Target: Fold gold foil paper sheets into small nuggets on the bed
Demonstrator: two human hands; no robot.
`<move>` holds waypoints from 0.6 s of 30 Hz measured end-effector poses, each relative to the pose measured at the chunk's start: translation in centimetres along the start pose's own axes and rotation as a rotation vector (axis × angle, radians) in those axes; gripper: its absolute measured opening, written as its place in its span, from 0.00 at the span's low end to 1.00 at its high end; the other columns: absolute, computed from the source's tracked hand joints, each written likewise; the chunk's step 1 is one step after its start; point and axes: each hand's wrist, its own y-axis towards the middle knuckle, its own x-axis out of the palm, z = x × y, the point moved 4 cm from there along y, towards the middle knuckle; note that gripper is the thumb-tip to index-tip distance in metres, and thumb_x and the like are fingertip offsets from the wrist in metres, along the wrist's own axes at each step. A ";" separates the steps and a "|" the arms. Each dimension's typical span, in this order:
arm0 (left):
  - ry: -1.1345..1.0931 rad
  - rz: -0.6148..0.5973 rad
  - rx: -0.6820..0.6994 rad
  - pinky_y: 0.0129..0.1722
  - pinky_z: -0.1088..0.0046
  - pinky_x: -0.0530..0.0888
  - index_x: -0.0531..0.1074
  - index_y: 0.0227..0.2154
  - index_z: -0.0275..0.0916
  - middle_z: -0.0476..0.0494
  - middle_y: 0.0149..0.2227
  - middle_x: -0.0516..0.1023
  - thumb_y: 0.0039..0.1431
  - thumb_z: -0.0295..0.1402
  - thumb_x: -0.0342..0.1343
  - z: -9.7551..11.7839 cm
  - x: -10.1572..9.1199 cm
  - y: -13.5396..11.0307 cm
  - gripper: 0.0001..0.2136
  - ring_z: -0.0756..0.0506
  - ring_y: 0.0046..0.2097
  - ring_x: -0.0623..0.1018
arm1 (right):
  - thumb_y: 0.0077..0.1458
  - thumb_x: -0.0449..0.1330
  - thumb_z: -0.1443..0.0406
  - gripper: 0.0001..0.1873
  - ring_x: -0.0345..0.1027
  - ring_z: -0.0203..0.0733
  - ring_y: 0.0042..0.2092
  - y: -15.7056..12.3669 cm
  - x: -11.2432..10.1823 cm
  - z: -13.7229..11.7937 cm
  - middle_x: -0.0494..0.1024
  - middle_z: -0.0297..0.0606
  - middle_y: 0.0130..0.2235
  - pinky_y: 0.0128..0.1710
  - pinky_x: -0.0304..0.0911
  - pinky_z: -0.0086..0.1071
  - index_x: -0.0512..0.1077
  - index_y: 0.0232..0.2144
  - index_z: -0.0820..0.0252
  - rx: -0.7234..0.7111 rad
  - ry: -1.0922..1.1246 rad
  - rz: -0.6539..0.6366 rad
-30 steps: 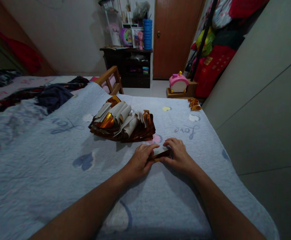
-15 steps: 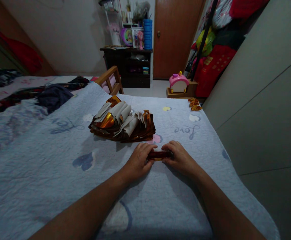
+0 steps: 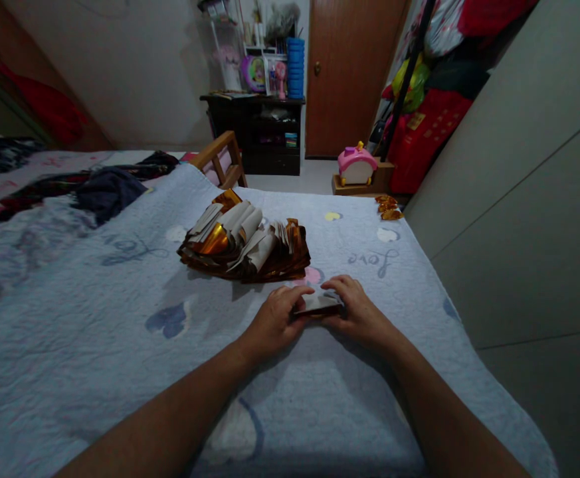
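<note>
A small folded sheet of gold paper, pale side up, rests on the light blue bedspread. My left hand pinches its left end with curled fingers. My right hand grips its right end, fingers curled over the edge. Just beyond the hands lies a pile of gold and white paper sheets, some curled up.
A few folded gold pieces lie at the bed's far right corner. Dark clothes are heaped at the left. A pale cupboard wall runs along the right. Beyond the bed are a wooden chair, a dark shelf unit and a door.
The paper between my hands has turned over: a second ago a thin gold strip showed, then a dark reddish face, and now its pale side faces up. Both hands stayed in place.
</note>
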 end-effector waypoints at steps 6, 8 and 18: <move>-0.270 0.098 -0.134 0.45 0.69 0.71 0.73 0.51 0.42 0.49 0.37 0.74 0.57 0.29 0.61 -0.4 -0.8 0.2 0.18 0.46 0.41 0.76 | 0.50 0.66 0.64 0.27 0.70 0.46 0.43 0.0 -0.4 1.0 0.74 0.41 0.43 0.44 0.66 0.41 0.66 0.53 0.55 0.180 0.178 0.138; -0.334 0.115 -0.161 0.44 0.70 0.70 0.74 0.50 0.42 0.50 0.36 0.73 0.57 0.29 0.61 -0.5 -0.8 0.2 0.17 0.47 0.40 0.76 | 0.50 0.66 0.62 0.28 0.69 0.41 0.35 0.1 -0.1 1.2 0.75 0.35 0.36 0.36 0.65 0.36 0.64 0.53 0.56 0.266 0.327 0.097; -0.311 0.098 -0.085 0.51 0.64 0.71 0.75 0.46 0.43 0.44 0.43 0.76 0.56 0.32 0.64 0.1 -0.1 0.2 0.14 0.42 0.47 0.75 | 0.51 0.63 0.63 0.22 0.70 0.38 0.32 0.5 1.1 0.0 0.79 0.31 0.33 0.32 0.60 0.32 0.66 0.49 0.53 0.276 0.764 0.120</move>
